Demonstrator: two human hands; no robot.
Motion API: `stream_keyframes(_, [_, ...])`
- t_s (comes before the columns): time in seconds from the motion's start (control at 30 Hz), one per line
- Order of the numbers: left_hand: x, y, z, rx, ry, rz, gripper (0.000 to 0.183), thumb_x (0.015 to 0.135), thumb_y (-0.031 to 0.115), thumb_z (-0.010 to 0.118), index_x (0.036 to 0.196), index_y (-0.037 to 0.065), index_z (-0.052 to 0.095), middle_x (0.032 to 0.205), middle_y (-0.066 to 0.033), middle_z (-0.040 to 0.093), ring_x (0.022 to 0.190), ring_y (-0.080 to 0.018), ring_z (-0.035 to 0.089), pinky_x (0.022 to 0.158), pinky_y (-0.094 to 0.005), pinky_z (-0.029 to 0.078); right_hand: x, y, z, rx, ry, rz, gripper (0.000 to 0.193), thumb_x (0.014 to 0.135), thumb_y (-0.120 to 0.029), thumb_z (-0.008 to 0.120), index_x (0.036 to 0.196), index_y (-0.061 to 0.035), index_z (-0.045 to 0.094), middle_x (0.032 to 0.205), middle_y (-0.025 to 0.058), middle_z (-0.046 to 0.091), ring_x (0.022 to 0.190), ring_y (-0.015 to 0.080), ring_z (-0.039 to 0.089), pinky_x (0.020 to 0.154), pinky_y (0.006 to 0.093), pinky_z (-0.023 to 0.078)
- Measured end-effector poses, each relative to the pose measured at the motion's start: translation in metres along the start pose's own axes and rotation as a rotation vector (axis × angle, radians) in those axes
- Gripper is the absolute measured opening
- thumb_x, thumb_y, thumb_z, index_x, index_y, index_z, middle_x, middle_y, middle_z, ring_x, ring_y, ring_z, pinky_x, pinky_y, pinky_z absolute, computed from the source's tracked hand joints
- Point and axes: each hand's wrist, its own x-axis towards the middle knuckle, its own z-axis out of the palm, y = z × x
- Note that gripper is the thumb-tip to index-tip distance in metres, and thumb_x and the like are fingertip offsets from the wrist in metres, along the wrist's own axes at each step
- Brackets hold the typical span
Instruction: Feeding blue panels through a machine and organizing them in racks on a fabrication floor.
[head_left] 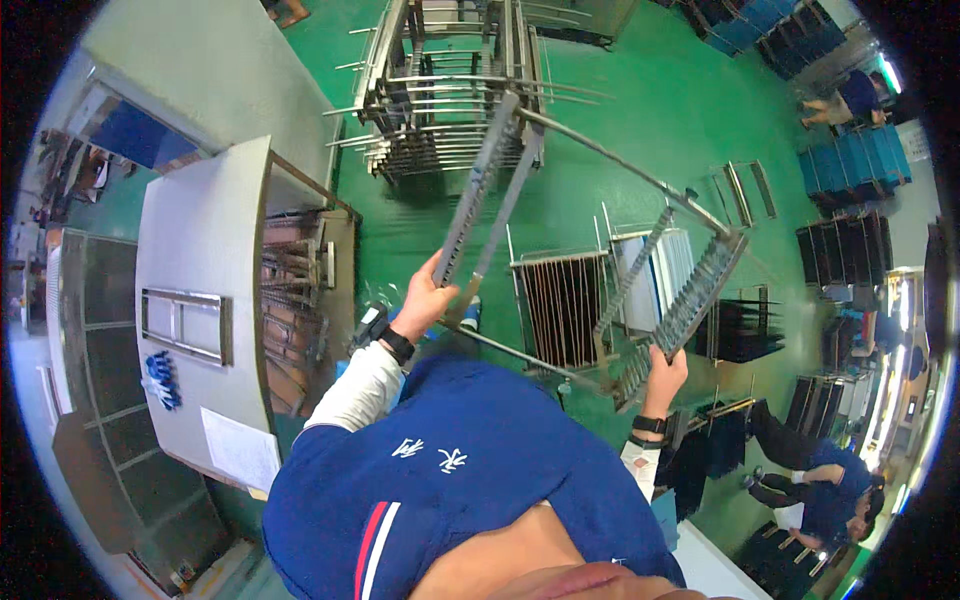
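Note:
A metal rack frame (476, 200) with slotted, toothed side rails and thin cross rods is held up in front of me, tilted. My left hand (424, 304) is closed round the lower end of its left rail. Fingers of my right hand (665, 378) grip the lower end of the toothed right rail (700, 285). The rack stands open in the middle, and the green floor shows through it. Dark bands sit on both of my wrists.
Stacked metal racks (450, 100) stand ahead on the green floor (640, 110). To the left is a grey table (190, 250) bearing a small metal frame (186, 326) and a paper sheet (240, 445). Racks with dark panels (560, 310) stand beyond my hands. Another person (835, 490) is at the right.

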Motion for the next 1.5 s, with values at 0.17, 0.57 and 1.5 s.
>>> stream_keyframes(0.17, [0.076,0.039,-0.068,-0.203,0.097,0.174,0.059,0.079,-0.005,0.062,0.136,-0.001,0.048,0.111,-0.0050,0.064,0.100,-0.0141,0.061,0.091,-0.0281,0.046,0.081,-0.083,0.089,0.034,-0.054,-0.070,0.016,0.082,-0.006,0.070,0.094,0.0026,0.063,0.081,0.0038,0.064,0.074,0.0125,0.054,0.070,0.0305,0.046])
stream_keyframes(0.57, [0.206,0.175,-0.154,-0.318,0.317,0.444,0.031,0.081,-0.006,0.061,0.111,0.003,0.060,0.096,0.0009,0.063,0.086,-0.0102,0.059,0.080,-0.0260,0.047,0.261,-0.281,0.283,0.200,-0.129,-0.454,0.021,0.081,-0.012,0.072,0.077,-0.0007,0.055,0.064,0.0023,0.054,0.060,0.0106,0.045,0.055,0.0312,0.039])
stream_keyframes(1.5, [0.545,0.165,-0.230,0.393,0.230,0.427,0.041,0.085,0.020,0.071,0.113,-0.006,0.055,0.111,-0.0194,0.056,0.105,-0.0317,0.053,0.096,-0.0426,0.040,0.352,-0.281,0.532,-0.120,-0.249,-0.282,0.038,0.078,-0.028,0.072,0.107,-0.0040,0.067,0.104,0.0174,0.067,0.102,0.0377,0.060,0.090,0.0451,0.048])
